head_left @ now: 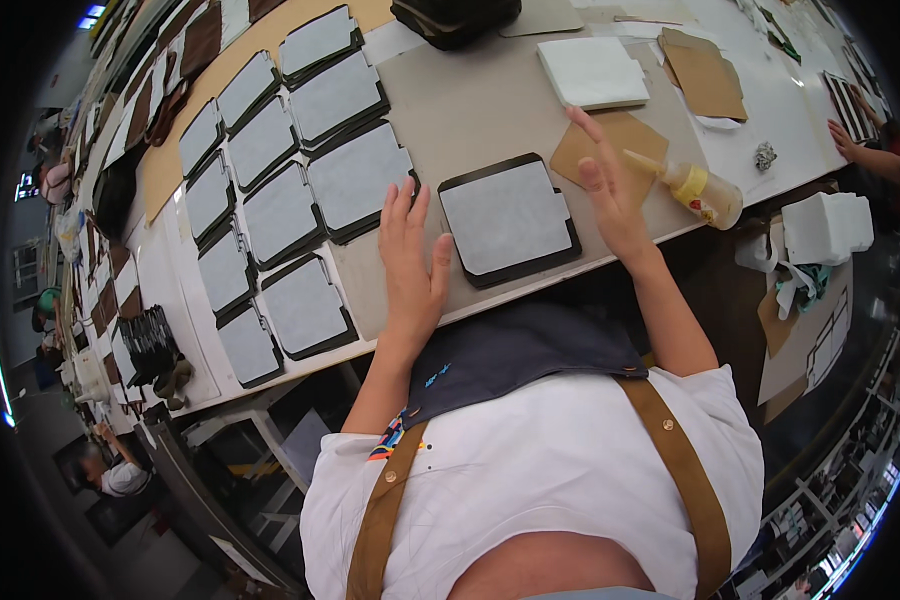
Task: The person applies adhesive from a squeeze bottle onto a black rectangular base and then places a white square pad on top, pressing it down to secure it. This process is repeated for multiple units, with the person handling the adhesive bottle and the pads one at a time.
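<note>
Before me on the table lies a black flat panel with a pale grey sheet on top, a dark rim showing along its edges. My left hand is just left of it, fingers stretched and thumb apart, holding nothing. On the other side my right hand is raised with its fingers apart, also holding nothing. Under and beyond that hand is a tan card. A yellowish squeeze bottle with a pointed nozzle lies right of it. Whether either hand touches the table cannot be made out.
Several similar panels lie in rows and stacks to the left. A white pad of sheets and brown card pieces lie at the back. A dark bag-like object is at the far edge. Another person's hand shows at far right.
</note>
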Tool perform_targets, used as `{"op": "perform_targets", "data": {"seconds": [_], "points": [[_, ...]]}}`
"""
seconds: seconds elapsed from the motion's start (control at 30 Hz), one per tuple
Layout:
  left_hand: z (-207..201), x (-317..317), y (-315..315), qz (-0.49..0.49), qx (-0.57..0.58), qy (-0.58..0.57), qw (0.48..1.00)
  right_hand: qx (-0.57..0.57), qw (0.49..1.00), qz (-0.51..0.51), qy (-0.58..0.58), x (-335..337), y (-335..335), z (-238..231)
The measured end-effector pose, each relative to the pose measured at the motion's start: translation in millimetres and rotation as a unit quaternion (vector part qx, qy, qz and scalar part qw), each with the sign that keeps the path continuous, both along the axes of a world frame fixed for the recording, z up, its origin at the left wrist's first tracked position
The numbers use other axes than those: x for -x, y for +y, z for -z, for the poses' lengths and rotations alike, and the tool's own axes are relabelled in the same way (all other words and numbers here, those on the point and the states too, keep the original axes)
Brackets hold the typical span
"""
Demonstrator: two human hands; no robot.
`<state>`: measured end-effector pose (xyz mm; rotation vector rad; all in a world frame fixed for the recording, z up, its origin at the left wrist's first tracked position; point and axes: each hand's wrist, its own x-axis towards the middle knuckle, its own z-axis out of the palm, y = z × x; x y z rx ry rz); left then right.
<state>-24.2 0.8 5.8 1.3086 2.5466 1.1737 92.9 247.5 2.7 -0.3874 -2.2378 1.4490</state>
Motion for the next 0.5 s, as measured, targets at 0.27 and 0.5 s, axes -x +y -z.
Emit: {"op": "perform_targets", "data": {"seconds": [0.27, 0.5], "points": [[-4, -22, 9, 0.216, 0.133, 0.069, 0.965, -0.308, 0.938, -0.15, -0.055, -37, -26, -28], [0, -38, -10, 0.209, 0.243, 0.107, 0.941, -0.391, 0.88, -0.208, -0.17, -50, -54, -12]]}}
